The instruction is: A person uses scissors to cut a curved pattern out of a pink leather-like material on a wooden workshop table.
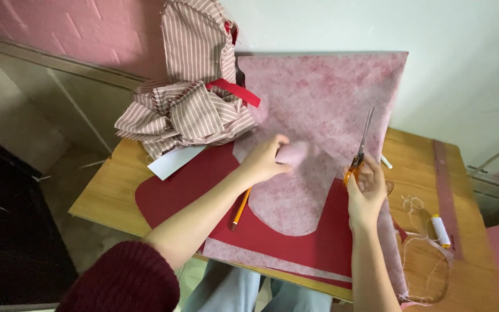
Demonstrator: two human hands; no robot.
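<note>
Left hand [264, 160] pinching pink interfacing [319, 110], right hand [366, 193] gripping scissors [360, 151] — blades shut

Scissors [360, 151] right of pencil [241, 209]

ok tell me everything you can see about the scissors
The scissors have orange handles and long, slim, silver-grey metal blades. The right hand grips the handles, fingers through the loops, so much of the handles is hidden. The blades look shut or nearly so and point up and away from the person, tilted slightly right. They lie over the mottled pink sheet near its right edge, above the red fabric. The left hand is apart from them.
</note>
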